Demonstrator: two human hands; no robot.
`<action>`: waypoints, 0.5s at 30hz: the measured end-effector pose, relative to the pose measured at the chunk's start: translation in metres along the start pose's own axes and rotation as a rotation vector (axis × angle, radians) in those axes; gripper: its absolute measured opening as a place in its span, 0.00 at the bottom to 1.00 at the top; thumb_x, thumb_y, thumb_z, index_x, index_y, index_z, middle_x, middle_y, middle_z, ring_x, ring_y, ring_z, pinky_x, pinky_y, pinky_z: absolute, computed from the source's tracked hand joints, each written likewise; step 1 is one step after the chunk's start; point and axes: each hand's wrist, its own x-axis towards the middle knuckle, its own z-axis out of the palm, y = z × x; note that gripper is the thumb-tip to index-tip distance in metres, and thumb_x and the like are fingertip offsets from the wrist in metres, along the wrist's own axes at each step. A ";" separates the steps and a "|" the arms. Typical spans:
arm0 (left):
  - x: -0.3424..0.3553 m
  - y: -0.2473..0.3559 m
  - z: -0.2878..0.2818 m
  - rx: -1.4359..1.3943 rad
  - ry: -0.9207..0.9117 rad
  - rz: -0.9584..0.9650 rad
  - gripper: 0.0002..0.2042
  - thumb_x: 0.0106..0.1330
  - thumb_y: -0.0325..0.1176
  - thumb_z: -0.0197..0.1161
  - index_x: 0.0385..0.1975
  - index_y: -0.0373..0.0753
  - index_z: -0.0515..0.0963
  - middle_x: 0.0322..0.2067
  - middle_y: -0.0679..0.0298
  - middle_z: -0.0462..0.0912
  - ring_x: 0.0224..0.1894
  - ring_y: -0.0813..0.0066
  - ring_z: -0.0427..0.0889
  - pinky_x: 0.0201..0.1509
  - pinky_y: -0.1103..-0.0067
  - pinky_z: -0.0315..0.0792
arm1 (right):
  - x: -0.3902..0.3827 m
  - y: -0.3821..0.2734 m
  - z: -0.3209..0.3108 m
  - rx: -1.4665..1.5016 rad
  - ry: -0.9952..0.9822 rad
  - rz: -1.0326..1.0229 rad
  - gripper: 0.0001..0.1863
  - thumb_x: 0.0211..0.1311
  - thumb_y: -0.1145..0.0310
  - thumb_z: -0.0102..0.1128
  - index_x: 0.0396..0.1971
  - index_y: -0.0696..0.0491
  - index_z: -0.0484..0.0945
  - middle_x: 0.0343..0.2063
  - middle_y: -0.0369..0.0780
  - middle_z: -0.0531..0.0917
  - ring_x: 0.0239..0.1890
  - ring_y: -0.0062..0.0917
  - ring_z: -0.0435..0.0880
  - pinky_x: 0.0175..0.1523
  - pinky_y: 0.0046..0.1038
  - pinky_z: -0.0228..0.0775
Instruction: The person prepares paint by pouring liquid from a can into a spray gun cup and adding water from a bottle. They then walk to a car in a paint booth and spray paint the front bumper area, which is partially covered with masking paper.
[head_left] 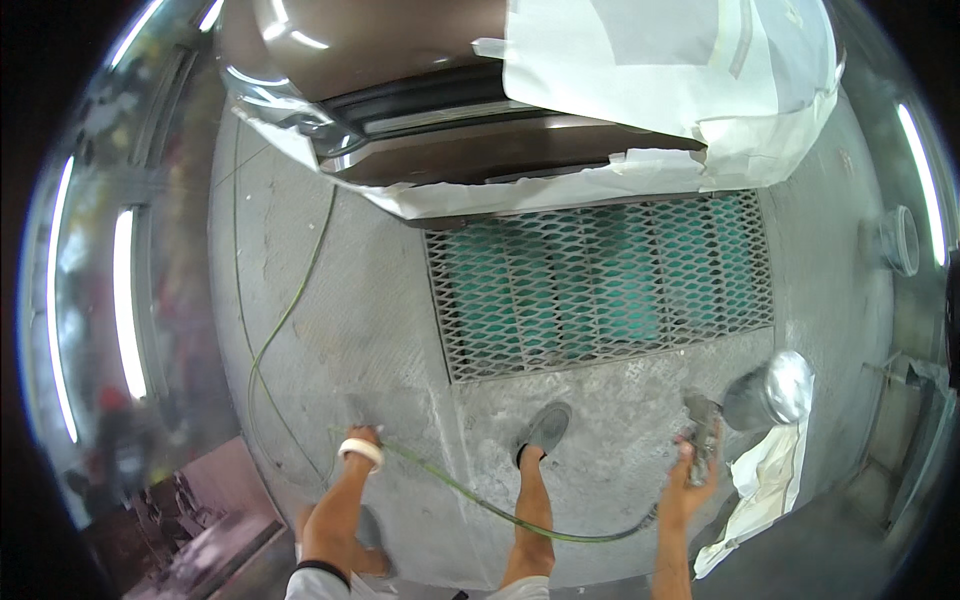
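Observation:
In my right hand, raised at the lower right, is a spray gun with a large silver cup. The fingers are wrapped round its grip. A green hose sags from the gun's lower end across to my left hand. That hand, with a white band at the wrist, is closed on the hose at the lower left; its fingers are partly hidden and blurred. Ahead of both hands stands a brown car. White masking paper covers its right part and lines its lower edge.
A metal floor grate lies before the car. Part of the hose runs along the floor at left. Crumpled paper shows below the cup. At right is a pail; at lower left, a brown panel. My shoe is near the grate.

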 end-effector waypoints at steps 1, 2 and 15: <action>0.000 -0.019 0.013 0.017 0.040 -0.001 0.10 0.62 0.35 0.56 0.37 0.44 0.83 0.41 0.59 0.85 0.46 0.65 0.83 0.52 0.71 0.71 | 0.005 0.008 0.027 0.046 -0.036 -0.007 0.27 0.66 0.70 0.57 0.62 0.62 0.65 0.50 0.43 0.79 0.44 0.21 0.79 0.50 0.23 0.71; 0.010 -0.039 0.040 0.001 0.077 -0.051 0.09 0.61 0.35 0.56 0.36 0.44 0.83 0.40 0.59 0.85 0.46 0.65 0.83 0.51 0.71 0.71 | 0.008 0.022 0.053 0.097 -0.023 -0.055 0.27 0.66 0.70 0.58 0.62 0.63 0.65 0.51 0.43 0.78 0.44 0.22 0.79 0.50 0.23 0.71; -0.016 -0.313 0.332 -0.698 0.645 -0.417 0.13 0.50 0.25 0.58 0.36 0.35 0.80 0.33 0.50 0.81 0.39 0.47 0.76 0.44 0.61 0.71 | -0.022 0.070 0.354 0.314 -0.122 0.032 0.29 0.65 0.64 0.61 0.62 0.61 0.67 0.39 0.41 0.83 0.40 0.18 0.78 0.49 0.23 0.69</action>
